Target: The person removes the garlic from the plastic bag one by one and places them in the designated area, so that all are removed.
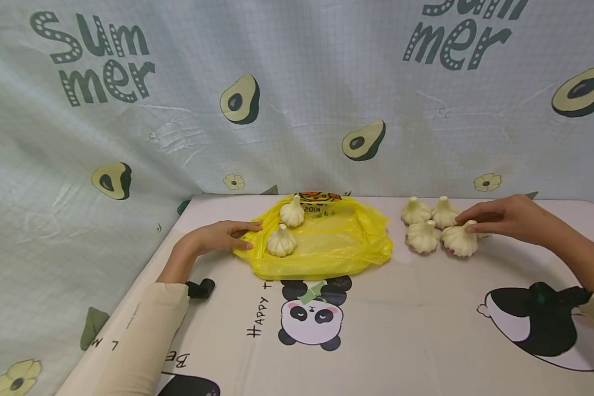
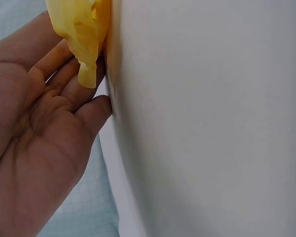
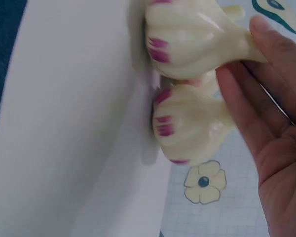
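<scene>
A yellow plastic bag [image 1: 326, 236] lies spread on the table in the head view. Two garlic bulbs, one at the back [image 1: 292, 212] and one nearer [image 1: 281, 241], sit at its left part. My left hand [image 1: 221, 236] holds the bag's left edge; a gathered yellow tip [image 2: 87, 69] shows by its fingers in the left wrist view. On the right, my right hand [image 1: 505, 220] pinches the stem of a garlic bulb [image 1: 459, 240] with thumb and fingers. Several bulbs stand close around it, such as a front one [image 1: 422, 237]; another is partly hidden by the hand.
The table cover [image 1: 401, 330] carries printed animals, including a panda [image 1: 311, 319] in front of the bag. Behind the table hangs a printed cloth [image 1: 297, 66] with avocados. Black straps circle both wrists.
</scene>
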Action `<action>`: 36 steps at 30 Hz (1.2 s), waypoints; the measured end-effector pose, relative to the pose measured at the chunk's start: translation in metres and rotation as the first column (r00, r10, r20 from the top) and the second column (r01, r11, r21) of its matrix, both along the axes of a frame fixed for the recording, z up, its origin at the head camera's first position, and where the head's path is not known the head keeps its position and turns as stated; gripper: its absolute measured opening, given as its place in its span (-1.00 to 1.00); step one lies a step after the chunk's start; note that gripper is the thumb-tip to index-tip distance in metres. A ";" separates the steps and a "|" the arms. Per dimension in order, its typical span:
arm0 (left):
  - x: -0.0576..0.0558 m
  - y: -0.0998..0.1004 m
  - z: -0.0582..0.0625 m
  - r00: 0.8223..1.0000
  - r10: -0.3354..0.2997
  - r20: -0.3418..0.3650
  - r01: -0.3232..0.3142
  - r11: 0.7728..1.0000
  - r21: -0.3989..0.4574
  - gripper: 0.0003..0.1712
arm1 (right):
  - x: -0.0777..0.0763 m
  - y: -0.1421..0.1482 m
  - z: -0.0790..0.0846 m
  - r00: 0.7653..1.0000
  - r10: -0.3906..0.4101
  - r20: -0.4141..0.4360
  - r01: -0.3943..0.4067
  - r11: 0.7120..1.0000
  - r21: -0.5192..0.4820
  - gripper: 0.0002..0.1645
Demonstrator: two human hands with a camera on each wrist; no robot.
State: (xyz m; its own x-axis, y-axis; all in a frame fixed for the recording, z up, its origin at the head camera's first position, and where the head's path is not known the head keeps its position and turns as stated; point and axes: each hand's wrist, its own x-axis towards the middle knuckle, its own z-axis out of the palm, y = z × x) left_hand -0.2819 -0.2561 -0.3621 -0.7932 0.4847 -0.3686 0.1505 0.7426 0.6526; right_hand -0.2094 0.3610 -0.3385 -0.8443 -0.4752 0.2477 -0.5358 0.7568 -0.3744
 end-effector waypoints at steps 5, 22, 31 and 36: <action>0.000 0.000 0.000 1.000 0.001 0.007 -0.001 1.000 0.006 -0.26 | -0.001 -0.005 -0.006 0.994 -0.005 -0.112 0.006 1.000 0.011 -0.74; 0.003 0.003 0.003 1.000 -0.011 -0.018 0.010 1.000 -0.021 -0.26 | -0.005 -0.016 0.003 0.971 0.083 -0.224 -0.081 0.997 0.020 -0.60; 0.003 0.003 0.003 1.000 0.011 -0.008 -0.011 1.000 -0.028 -0.28 | -0.011 -0.042 0.029 0.924 0.258 -0.282 -0.262 0.965 0.024 -0.42; 0.002 0.003 0.002 1.000 0.012 -0.011 -0.012 0.999 -0.030 -0.28 | -0.019 -0.064 0.040 0.899 0.349 -0.263 -0.345 0.936 0.064 -0.49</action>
